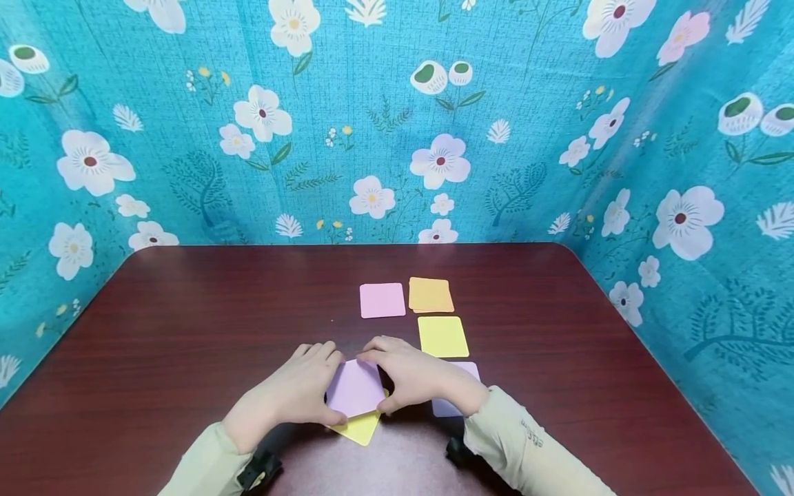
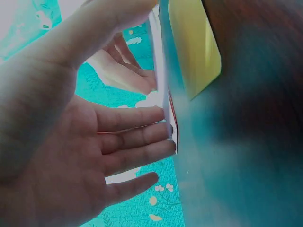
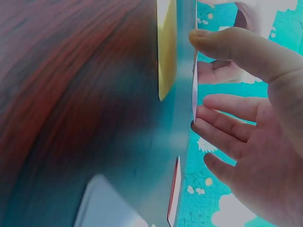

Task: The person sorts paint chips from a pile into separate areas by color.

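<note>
Between the two hands is a light purple square card [image 1: 356, 388], its near edge toward the person. My left hand [image 1: 294, 393] grips its left side, thumb at the near corner and fingers at the far one. Opposite, my right hand [image 1: 412, 375] holds the right side, also by thumb and fingers. Below the purple card lies a yellow card [image 1: 361, 430], turned cornerwise and partly covered. Seen edge-on in the left wrist view, the purple card [image 2: 158, 61] stands apart from the yellow card [image 2: 196, 47] on the table.
Beyond the hands on the dark red table [image 1: 236, 310] lie a pink card [image 1: 382, 301], orange cards [image 1: 431, 295] slightly fanned, and a bright yellow card [image 1: 443, 337]. A pale lavender card [image 1: 445, 408] is partly hidden under the right forearm. A blue flowered curtain [image 1: 347, 124] surrounds the table.
</note>
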The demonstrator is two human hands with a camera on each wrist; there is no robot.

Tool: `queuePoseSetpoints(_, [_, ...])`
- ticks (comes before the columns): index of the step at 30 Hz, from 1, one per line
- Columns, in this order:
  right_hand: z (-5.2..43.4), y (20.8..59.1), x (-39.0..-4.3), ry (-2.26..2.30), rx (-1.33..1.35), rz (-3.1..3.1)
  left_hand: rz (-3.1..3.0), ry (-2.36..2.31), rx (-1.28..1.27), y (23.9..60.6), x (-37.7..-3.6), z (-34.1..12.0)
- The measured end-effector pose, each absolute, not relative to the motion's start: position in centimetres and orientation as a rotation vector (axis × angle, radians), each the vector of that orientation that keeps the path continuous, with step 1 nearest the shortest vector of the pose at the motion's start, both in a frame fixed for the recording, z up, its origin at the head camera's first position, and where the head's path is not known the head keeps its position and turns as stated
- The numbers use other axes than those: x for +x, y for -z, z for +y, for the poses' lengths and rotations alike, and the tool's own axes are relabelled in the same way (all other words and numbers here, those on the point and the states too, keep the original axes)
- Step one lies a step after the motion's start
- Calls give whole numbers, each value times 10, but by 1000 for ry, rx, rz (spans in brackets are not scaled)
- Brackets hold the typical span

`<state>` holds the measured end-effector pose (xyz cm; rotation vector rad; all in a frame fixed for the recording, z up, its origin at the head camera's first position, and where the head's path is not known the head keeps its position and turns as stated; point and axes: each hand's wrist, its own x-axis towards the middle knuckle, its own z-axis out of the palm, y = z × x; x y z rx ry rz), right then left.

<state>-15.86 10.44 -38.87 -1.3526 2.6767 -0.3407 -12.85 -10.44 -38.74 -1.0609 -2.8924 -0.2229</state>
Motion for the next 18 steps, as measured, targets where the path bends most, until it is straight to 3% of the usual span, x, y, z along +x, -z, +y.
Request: queuePoseSetpoints(18, [154,382,-145,488,-1184,2739,-2824,173,-1153,386,-132,-71])
